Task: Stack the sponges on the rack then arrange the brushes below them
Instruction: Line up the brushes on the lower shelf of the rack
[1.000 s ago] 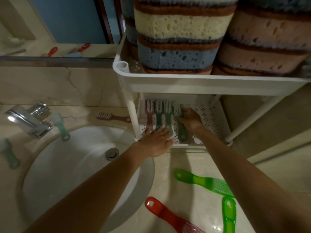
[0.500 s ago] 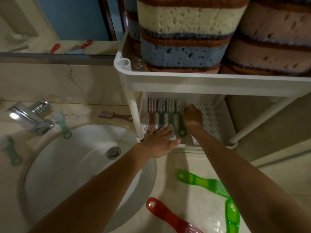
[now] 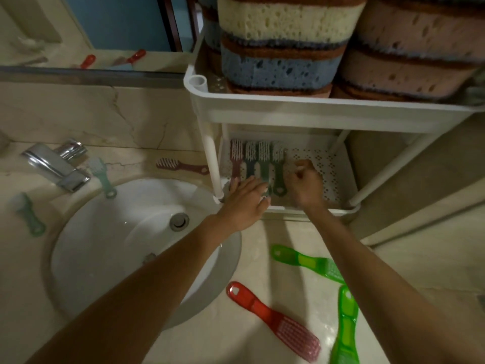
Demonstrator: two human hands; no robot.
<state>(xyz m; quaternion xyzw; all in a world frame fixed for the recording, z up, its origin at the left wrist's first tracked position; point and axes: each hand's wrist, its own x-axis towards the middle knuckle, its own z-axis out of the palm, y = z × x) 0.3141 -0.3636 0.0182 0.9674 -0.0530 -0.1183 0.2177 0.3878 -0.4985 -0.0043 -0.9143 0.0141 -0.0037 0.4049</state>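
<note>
Shelf brushes [image 3: 258, 164] lie under left hand [image 3: 245, 199], beside right hand [image 3: 304, 183].

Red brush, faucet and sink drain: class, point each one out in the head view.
red brush [image 3: 273, 321], head view, on its handle near the bristles
faucet [image 3: 52, 164], head view, on the spout
sink drain [image 3: 179, 221], head view, on the plug
</note>
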